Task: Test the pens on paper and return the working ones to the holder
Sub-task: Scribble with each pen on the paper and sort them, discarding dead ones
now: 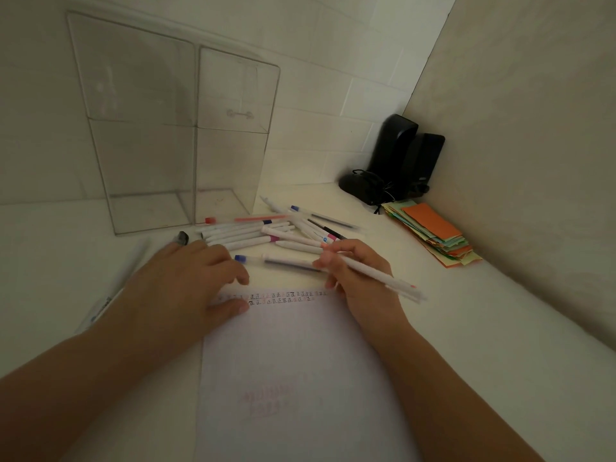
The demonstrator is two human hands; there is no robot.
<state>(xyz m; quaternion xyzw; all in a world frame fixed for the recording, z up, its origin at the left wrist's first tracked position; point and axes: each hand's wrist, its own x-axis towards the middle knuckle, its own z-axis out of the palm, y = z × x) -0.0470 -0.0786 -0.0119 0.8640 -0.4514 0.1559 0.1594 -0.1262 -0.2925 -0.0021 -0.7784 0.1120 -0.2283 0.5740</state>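
Right hand [353, 275] grips a white pen [376, 273] over the paper's [293, 361] top edge. Left hand [186, 281] lies flat, fingers straight, on the paper's top-left corner. Loose pens [253, 235] piled just beyond the paper. Clear holder [173, 128] at the bench's [500, 328] back edge; bare bench near the right wall.

Two bare forearms entering from the lower corners of the frame, converging toward the centre. Left hand [196, 281] palm-down just left of centre, fingers spread and nearly straight, thumb extended rightward below them. Right hand [353, 278] right of centre, fingers curled in a writing grip, knuckles up, wrist bent slightly inward.
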